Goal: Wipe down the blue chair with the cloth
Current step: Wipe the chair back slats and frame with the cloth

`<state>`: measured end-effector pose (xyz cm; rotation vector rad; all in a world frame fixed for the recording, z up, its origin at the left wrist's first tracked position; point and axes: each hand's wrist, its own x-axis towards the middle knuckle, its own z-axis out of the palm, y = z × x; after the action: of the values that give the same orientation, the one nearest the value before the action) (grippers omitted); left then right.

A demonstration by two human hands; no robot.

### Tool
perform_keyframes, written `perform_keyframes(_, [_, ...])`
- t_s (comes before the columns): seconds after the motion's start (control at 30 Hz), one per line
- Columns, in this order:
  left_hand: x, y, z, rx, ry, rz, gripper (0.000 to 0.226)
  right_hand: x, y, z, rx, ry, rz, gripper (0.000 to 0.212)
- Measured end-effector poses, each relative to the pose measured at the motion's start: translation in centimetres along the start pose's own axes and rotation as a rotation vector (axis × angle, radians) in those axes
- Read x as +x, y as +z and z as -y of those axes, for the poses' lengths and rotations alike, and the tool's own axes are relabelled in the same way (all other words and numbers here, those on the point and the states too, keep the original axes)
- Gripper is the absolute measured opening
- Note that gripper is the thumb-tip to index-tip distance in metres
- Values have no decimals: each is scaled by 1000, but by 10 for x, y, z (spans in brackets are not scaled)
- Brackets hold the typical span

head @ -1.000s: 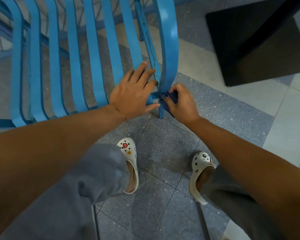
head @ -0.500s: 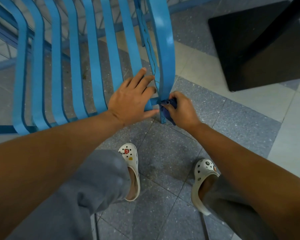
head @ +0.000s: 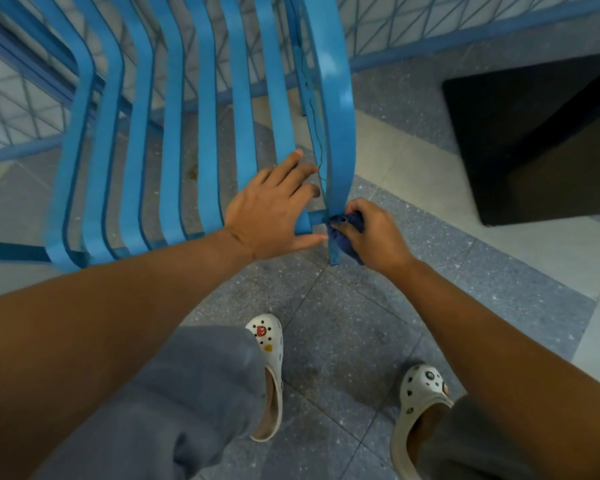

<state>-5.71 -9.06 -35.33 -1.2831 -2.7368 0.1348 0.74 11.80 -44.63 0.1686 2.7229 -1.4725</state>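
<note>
While the head view looks down past two forearms, the blue slatted metal chair (head: 205, 133) fills the upper left, standing on the speckled grey tiled floor (head: 378, 306). The left hand (head: 271, 213) lies flat with straight fingers across the front edge of the seat slats, bracing the frame and holding nothing. The right hand (head: 371, 233) curls round a bunched dark blue cloth (head: 343, 233), pressed against the joint where the outermost slat meets the front rail, at the chair's right front corner. A thin dark cord or crack (head: 314, 119) runs along the inner side of that slat; which it is cannot be told. Likely the corner is being scrubbed. The wad is small and tightly balled, so it could slip off the narrow bar and leave the underside untouched. A hard push might also skid the light chair across the smooth tiles toward the black square table base (head: 534, 140) at right.
</note>
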Motion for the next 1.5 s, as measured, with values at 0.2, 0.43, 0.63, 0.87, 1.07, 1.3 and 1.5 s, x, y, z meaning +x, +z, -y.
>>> perform_keyframes(0.2, [2,3,-3,-16,-24,-37,81,-1,-15,0,-90,-197,-49,20])
perform_keyframes(0.43, [1,0,-8,44,-28,21,85,6,9,-22,-149,59,57,23])
perform_keyframes(0.63, [1,2,-9,65,-31,13,70,4,-6,-7,-36,-67,-10,20])
perform_keyframes(0.87, [1,3,-10,75,-43,24,67,7,25,-25,-23,190,43,27])
perform_keyframes(1.07, [2,2,-10,72,-43,11,66,18,10,-20,-30,111,49,29])
perform_keyframes(1.3, [3,4,-11,90,-42,-6,67,10,39,-39,84,256,3,29])
perform_keyframes(1.5, [2,2,-9,74,-31,-14,64,17,33,-37,23,247,44,29])
